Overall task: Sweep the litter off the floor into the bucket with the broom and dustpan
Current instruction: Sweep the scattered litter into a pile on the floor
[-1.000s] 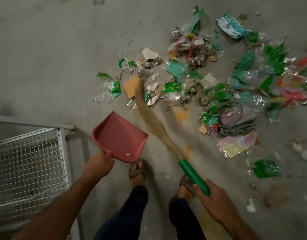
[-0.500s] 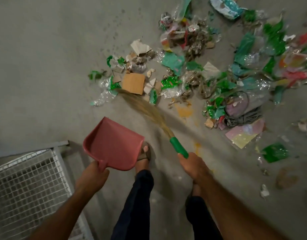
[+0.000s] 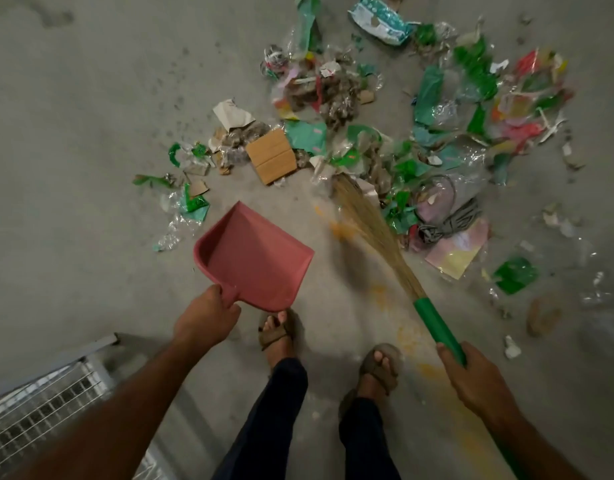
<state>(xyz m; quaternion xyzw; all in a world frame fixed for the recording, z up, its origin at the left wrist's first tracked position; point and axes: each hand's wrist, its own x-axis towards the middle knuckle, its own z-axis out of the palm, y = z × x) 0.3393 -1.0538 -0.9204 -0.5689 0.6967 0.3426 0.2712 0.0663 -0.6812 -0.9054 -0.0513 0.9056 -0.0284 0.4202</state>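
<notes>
My left hand [image 3: 205, 317] grips the handle of a red dustpan [image 3: 253, 256], held empty above the concrete floor with its mouth toward the litter. My right hand [image 3: 473, 375] grips the green handle of a straw broom [image 3: 371, 223]. The bristle tips touch the near edge of the litter pile [image 3: 385, 126], a spread of green wrappers, clear plastic, paper scraps and a brown cardboard piece [image 3: 271, 155]. No bucket shows.
A white wire-mesh cage [image 3: 39, 410] with a metal frame stands at the lower left. My two sandalled feet [image 3: 277, 336] stand just behind the dustpan. Loose scraps lie at the right, and yellow powder stains [image 3: 381, 296] mark the floor near the broom.
The broom swung from the left side of the pile to the right, its bristles now by the grey cord. My right hand moved right and back. The cardboard piece slid further away.
</notes>
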